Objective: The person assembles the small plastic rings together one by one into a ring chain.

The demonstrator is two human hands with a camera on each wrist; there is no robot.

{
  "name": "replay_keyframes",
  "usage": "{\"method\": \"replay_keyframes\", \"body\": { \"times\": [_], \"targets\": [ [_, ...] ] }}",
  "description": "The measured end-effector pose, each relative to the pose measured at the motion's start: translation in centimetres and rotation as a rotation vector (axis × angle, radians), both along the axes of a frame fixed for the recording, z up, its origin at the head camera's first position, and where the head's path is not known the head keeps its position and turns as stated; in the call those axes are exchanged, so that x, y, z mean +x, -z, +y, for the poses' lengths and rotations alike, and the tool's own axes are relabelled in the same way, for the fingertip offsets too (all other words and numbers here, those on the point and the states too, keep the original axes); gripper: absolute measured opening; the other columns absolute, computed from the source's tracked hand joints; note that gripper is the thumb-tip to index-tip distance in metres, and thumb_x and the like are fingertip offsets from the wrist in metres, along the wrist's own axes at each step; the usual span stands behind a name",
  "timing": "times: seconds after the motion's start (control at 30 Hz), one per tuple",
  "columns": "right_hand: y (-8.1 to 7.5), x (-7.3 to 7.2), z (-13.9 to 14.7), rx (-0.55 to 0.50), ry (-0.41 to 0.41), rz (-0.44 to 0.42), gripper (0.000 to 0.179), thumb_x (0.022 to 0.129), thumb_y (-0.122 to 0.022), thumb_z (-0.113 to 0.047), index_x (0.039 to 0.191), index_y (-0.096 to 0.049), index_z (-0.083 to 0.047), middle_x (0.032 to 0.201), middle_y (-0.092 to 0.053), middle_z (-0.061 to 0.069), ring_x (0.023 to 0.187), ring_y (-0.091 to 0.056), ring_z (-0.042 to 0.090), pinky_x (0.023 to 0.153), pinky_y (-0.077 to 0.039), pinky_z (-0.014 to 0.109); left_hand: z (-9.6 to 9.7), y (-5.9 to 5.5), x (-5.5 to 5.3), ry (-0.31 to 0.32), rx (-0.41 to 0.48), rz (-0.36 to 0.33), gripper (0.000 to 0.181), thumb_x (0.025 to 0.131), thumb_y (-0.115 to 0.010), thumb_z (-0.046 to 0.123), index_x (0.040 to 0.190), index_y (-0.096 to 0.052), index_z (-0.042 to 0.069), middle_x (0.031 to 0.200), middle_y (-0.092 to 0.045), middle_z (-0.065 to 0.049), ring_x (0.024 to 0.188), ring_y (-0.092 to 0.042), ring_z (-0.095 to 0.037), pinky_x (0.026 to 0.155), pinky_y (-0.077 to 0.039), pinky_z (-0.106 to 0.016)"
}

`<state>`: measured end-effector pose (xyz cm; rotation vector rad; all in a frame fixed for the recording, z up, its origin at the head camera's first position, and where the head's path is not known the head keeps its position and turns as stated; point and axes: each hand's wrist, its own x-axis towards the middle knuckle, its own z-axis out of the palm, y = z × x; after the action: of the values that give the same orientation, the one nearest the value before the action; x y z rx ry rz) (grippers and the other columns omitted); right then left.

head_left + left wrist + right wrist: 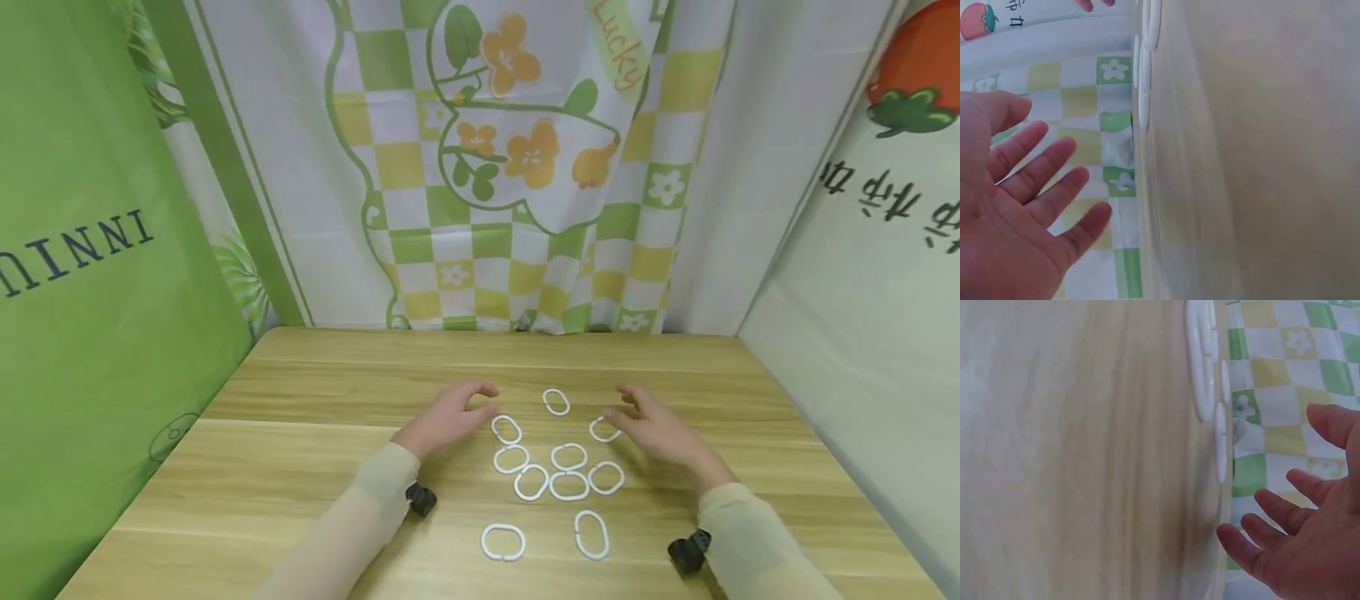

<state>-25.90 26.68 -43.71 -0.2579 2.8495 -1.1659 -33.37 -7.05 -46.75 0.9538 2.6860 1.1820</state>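
Several white oval rings, each with a small gap, lie on the wooden table. My left hand hovers left of the group with relaxed, spread fingers and holds nothing. Nearest to it is a white ring. On the other side, my right hand is held above the table, its fingers loose and apart, nothing in them. Its thumb overlaps a ring in the head view. Between the hands, toward the back, lies a single ring. Both wrist views show an empty palm with the rings seen edge-on.
Toward the front lie two separate rings, a left one and a right one. A checkered, flowered curtain hangs behind the table. Green cloth borders the left side, white cloth the right.
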Motion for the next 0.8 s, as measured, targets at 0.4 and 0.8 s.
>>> {"method": "replay_keyframes", "body": {
  "times": [0.4,0.8],
  "targets": [
    [1.5,-2.7,0.1,0.064,0.009,-0.038,0.059,0.099,-0.059,-0.030,0.138,-0.042,0.011,0.126,-0.056,0.032,0.118,-0.052,0.047,0.099,-0.040,0.057,1.2,-0.5,-1.3,0.106,-0.236,0.096,0.014,0.091,-0.066,0.010,0.105,-0.069,0.010,0.111,-0.066,-0.003,0.112,-0.058,-0.023,0.101,-0.042,-0.040],
    [1.8,-3.8,-0.2,0.145,0.018,-0.038,0.032,0.086,-0.070,-0.020,0.108,-0.064,0.003,0.096,-0.062,0.010,0.090,-0.057,0.025,0.082,-0.046,0.043,1.3,-0.6,-1.6,0.147,-0.524,0.137,0.014,0.086,-0.069,0.010,0.093,-0.067,0.022,0.113,-0.057,0.004,0.104,-0.047,-0.015,0.096,-0.039,-0.033]
  ]
}}
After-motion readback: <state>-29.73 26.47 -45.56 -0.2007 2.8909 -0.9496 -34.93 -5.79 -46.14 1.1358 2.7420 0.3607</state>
